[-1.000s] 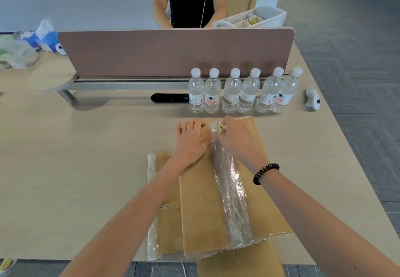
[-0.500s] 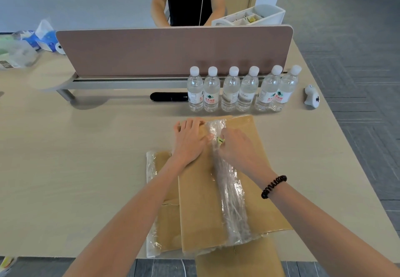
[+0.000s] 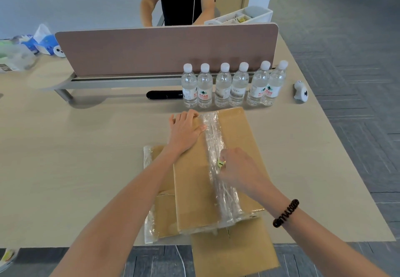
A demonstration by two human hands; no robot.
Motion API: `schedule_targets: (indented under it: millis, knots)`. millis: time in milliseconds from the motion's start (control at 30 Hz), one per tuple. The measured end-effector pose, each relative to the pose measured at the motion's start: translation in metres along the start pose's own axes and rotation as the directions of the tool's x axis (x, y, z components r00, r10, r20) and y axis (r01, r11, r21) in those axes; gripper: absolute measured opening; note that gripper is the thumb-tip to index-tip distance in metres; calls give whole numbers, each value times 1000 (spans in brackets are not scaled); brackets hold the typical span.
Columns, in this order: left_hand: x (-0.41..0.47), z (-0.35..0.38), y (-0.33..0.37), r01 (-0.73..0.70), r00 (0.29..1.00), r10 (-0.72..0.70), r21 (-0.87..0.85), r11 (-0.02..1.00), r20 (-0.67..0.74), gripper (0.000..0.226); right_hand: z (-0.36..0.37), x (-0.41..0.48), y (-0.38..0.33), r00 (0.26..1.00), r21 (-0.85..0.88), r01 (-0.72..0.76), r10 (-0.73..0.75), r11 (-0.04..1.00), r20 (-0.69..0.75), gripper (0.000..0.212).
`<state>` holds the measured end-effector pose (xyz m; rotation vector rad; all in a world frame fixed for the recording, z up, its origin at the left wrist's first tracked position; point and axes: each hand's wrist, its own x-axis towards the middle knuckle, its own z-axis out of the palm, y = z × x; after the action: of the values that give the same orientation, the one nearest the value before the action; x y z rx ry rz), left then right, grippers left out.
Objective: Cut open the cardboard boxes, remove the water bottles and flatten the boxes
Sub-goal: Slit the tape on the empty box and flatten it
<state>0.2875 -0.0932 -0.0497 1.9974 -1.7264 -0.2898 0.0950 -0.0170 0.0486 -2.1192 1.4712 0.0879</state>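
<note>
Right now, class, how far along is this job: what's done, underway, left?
Done: six water bottles stand out by the divider. In hand: the left hand presses the top box flat while the right hand holds a small cutter on its tape seam. Left: the seam nearer the person looks uncut, so final flattening remains.

yellow-green cutter (image 3: 221, 163) mostly hidden inside the right hand (image 3: 240, 169), blade unseen; lowest cardboard sheet (image 3: 233, 253) partly under the taped box (image 3: 192, 190)
</note>
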Motion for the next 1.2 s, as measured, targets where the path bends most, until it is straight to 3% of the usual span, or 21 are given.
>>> schedule_targets:
  millis: [133,267,333,533,700,933,1200]
  knots:
    - [-3,-2,2,-5,999,5,6,1000,35,39,7,-24,5,1000,-23,11,-11,1000,26,25]
    - [-7,-9,1,-19,991,7,90,996,136,51,13,-37,4,999,-28,16,-16,999,-27,10]
    - [-20,-13,2,-78,977,35,196,977,210,58,16,-41,4,999,-22,11,-12,1000,-49,15]
    - [-114,-29,20,-243,940,161,260,935,302,57,19,-52,3,996,13,-11,13,1000,-88,31]
    - [-167,-18,26,-265,940,171,317,911,295,63,19,-52,3,993,43,-31,35,999,-112,26]
    - [-169,-11,27,-215,956,121,357,909,268,61,12,-62,9,998,146,-59,64,988,-28,30]
    - [-169,-8,27,-202,964,120,365,909,236,63,22,-84,18,996,140,-66,57,988,67,33]
